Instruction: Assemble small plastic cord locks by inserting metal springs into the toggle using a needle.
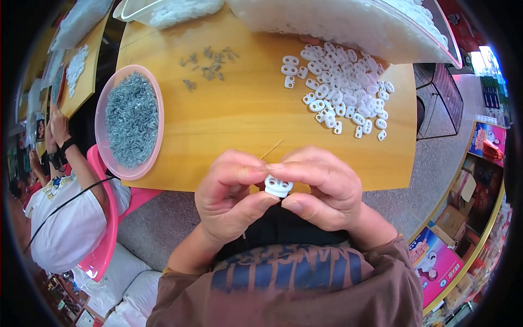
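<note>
Between my two hands, above the near table edge, is a white plastic two-hole cord lock. My left hand pinches its left side between thumb and forefinger. On the other side, my right hand grips it the same way, forefinger on top and thumb below. Both holes face up toward me. A loose pile of white cord lock pieces lies at the table's far right. Small metal springs are scattered at the far middle, and many more fill a pink oval basin on the left.
A large clear bin of white pieces stands along the far edge of the wooden table, with a white tub beside it. At left, another person sits on a pink chair. White sacks lie on the floor.
</note>
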`<state>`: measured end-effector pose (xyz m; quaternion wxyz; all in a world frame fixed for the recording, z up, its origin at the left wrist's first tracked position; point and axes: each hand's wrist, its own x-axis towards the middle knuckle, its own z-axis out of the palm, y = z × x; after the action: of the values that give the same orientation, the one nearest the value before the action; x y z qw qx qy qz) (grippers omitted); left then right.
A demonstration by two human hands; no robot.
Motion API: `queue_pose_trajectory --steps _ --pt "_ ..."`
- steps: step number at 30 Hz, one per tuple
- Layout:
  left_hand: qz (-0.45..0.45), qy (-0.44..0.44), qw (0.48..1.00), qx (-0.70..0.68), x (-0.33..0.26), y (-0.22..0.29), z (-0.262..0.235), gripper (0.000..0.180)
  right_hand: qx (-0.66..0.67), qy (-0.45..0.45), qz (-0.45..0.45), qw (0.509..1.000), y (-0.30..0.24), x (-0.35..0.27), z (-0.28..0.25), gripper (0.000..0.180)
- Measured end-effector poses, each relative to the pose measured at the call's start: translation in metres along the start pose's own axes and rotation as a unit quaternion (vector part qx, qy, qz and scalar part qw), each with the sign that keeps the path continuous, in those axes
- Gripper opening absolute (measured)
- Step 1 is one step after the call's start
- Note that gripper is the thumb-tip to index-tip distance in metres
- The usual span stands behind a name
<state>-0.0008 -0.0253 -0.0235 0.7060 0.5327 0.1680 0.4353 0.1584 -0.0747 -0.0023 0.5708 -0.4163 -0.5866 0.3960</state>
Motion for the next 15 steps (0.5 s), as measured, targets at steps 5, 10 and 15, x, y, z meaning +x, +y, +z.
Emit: queue_pose_trajectory --steps 5,10,15 --pt "-0.014 0.004 0.999 -0.032 0.0004 -0.0003 -0.0004 0.031 -0.001 -0.016 0.004 1.0 0.0014 0.0006 -0.0014 0.035" --pt "-0.01 0.002 1.0 -0.022 0.0004 0.0015 -0.0019 0.032 0.01 -0.01 -0.006 1.0 0.0047 0.0004 0.0005 0.031" --pt "-0.028 0.014 0.999 -0.022 -0.0016 0.0044 -0.0017 0.032 0.024 -0.003 0.005 1.0 0.0038 0.0001 0.0015 0.025"
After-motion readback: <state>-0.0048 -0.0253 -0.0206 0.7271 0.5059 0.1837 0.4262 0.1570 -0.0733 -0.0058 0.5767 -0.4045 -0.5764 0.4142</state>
